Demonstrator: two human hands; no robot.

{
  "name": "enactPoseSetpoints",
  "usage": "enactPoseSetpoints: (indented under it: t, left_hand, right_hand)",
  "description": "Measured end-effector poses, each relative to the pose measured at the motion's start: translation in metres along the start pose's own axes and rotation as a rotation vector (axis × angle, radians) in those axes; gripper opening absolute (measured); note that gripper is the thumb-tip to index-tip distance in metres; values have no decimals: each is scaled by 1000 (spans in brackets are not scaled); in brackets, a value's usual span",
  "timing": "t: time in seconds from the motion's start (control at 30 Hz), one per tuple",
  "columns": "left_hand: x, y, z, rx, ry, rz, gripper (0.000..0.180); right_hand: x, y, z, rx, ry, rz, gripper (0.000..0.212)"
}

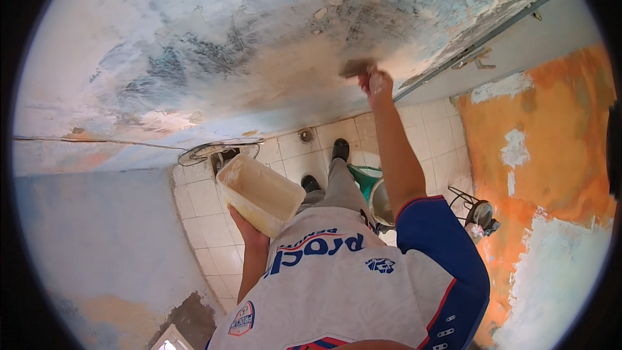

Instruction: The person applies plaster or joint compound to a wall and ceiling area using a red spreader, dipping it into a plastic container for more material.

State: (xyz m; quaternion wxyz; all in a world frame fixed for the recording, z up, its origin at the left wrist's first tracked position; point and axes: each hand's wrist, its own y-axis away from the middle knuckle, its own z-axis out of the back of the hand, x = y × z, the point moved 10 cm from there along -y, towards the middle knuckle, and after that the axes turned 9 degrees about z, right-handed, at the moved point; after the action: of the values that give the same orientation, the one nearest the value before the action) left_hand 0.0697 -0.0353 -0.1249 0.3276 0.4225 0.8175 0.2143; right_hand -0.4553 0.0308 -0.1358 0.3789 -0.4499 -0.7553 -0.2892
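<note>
The stained, patchy wall (214,52) fills most of the view above a pale tiled floor (207,220). Against the wall, the right hand (377,82) is closed around a scraper (356,68) whose blade touches the plaster. Lower down, near the chest, the left hand (249,230) cups a cream rectangular tub (259,194) from beneath, fingers curled under it.

A mottled, patchily plastered wall (214,52) is seen ahead, an orange wall with white patches (551,149) at the right, and a pale tiled floor (207,220) below.
</note>
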Motion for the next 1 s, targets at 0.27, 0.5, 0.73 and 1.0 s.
enactPoseSetpoints:
  t: [0.27, 0.5, 0.73, 1.0]
  left_hand:
    - [-18, -12, -74, 141, 19, -55, 74]
    - [-48, -28, -158, 472, -65, -137, 80]
    - [-106, -37, -187, 775, 69, -271, 82]
    - [-128, -19, -178, 719, 48, -357, 82]
  right_hand:
    - [193, 171, -117, 14, 159, 134, 21]
    - [210, 231, -150, -56, 75, 375, 28]
    - [264, 316, -256, 424, 336, 543, 35]
    - [231, 355, -341, 1017, 923, 787, 25]
